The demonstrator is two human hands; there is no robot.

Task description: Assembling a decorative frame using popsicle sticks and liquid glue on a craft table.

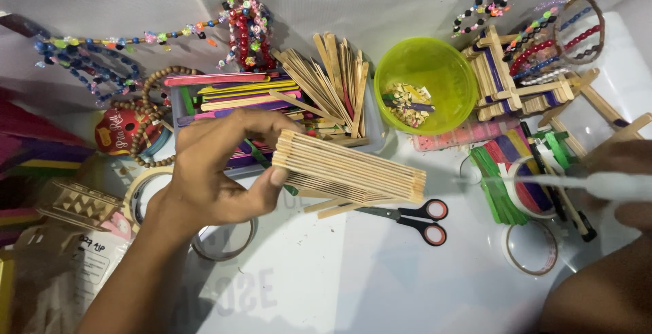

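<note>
A flat panel of pale wooden craft sticks [350,168] — smooth, glued side by side — is clamped at its left end between thumb and fingers of the left hand [217,171], above a white table [353,279]. The right hand [621,184] is closed around a blurred white tube [577,183]. Red-handled scissors [414,218] lie just beneath the panel. A round red label [119,130] sits far left — beside brown wooden beads [153,96].

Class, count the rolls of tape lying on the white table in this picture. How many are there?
3. One roll lies behind the left hand, one clear roll under its wrist, one roll at lower right beside the coloured sticks. Others may be hidden under clutter.
</note>
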